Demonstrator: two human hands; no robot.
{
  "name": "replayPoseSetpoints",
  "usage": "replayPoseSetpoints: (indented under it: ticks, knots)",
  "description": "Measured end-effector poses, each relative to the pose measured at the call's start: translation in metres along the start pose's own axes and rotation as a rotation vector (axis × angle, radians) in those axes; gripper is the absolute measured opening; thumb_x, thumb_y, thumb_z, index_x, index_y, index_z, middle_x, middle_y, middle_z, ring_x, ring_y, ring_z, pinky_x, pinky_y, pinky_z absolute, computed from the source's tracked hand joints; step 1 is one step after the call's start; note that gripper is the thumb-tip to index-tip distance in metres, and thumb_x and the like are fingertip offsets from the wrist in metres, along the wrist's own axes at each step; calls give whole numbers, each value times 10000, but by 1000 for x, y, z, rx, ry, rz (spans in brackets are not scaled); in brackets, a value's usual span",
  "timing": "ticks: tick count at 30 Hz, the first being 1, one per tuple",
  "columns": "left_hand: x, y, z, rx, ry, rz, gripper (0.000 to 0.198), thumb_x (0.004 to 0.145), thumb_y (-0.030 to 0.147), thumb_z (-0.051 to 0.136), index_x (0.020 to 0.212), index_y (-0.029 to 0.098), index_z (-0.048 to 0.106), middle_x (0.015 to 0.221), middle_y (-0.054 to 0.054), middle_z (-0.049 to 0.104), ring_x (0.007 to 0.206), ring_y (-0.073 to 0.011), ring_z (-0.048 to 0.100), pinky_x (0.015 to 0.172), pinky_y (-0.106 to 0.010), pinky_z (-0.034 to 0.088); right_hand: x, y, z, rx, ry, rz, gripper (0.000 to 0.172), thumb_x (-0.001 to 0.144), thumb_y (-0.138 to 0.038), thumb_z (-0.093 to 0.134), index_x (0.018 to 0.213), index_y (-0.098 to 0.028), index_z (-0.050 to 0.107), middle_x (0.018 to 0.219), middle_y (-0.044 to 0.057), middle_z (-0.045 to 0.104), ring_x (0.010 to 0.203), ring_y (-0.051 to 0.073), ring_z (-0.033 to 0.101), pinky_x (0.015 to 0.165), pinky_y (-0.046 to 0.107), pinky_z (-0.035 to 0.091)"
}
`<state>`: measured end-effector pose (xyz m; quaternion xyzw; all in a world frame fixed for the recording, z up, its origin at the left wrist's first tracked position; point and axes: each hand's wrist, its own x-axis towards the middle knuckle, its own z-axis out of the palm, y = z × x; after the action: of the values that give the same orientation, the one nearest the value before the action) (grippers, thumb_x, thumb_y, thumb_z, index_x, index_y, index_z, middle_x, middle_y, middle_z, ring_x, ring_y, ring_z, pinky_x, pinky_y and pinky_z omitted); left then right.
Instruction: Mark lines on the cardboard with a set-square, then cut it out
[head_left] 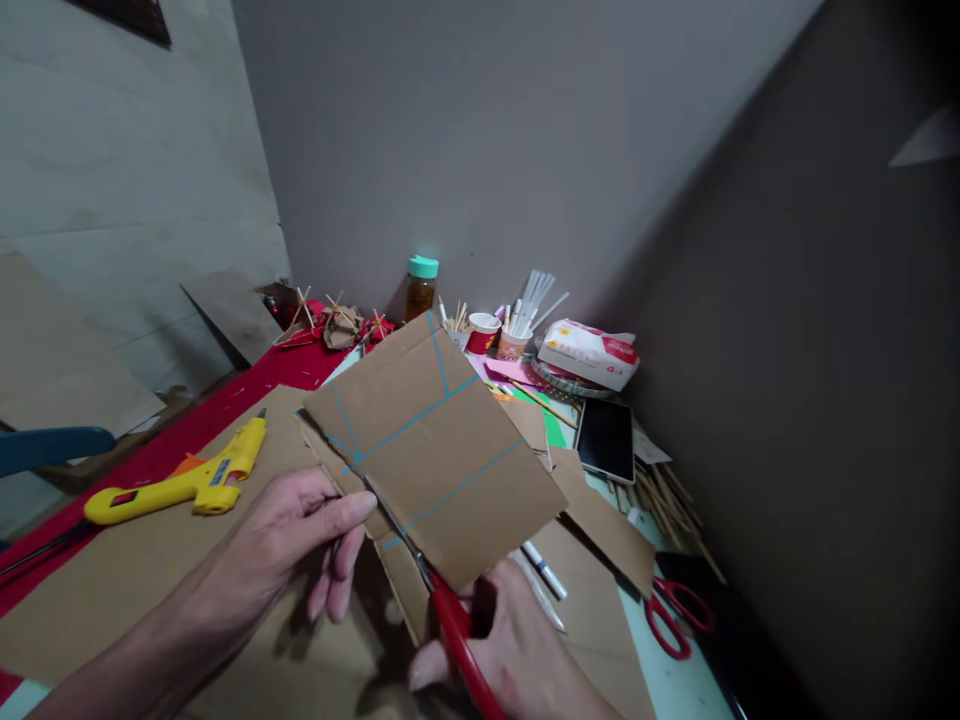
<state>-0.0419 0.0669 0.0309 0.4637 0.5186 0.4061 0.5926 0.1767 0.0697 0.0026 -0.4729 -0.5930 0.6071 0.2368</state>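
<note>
My right hand [510, 630] is closed round the handles of red scissors [456, 625], whose blades lie along a slit in a sheet of brown cardboard [450, 450]. Blue pen lines run across the sheet. My left hand [315, 535] pinches the narrow strip [401, 575] of cardboard on the left side of the cut, its thumb on top near the blade tips. The sheet is tilted above the table, and its underside is hidden. Beneath it lies a larger piece of cardboard [292, 660].
A yellow glue gun [187, 485] lies at left. Behind stand a jar with a teal lid [422, 285], paper cups [514, 345] and a tissue pack [589, 352]. At right are a phone [604, 440], sticks [667, 500], a marker [545, 570] and a second red-handled pair of scissors [679, 615].
</note>
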Motion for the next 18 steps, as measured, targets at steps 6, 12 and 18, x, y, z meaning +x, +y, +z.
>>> replayPoseSetpoints:
  ticks: [6, 12, 18]
  knots:
    - [3, 10, 1, -80, 159, 88, 537, 742, 642, 789, 569, 202, 534, 463, -17, 577, 378, -123, 540, 394, -171, 378, -17, -12, -2, 115, -31, 93, 554, 576, -525, 916, 862, -240, 537, 684, -75, 550, 591, 116, 491, 569, 243, 396]
    - [3, 22, -11, 13, 290, 194, 493, 762, 619, 749, 570, 205, 563, 484, -31, 599, 411, -124, 550, 416, -182, 393, -19, 2, -8, 102, -81, 9, 501, 587, -478, 849, 897, -243, 532, 630, -92, 480, 591, 111, 386, 584, 249, 282]
    - [-2, 23, -12, 191, 308, 233, 488, 798, 618, 675, 520, 223, 603, 490, -54, 624, 435, -122, 551, 458, -180, 427, -28, -13, -30, -233, -81, -64, 405, 681, -409, 777, 1048, -271, 676, 747, -31, 570, 727, 189, 507, 693, 290, 422]
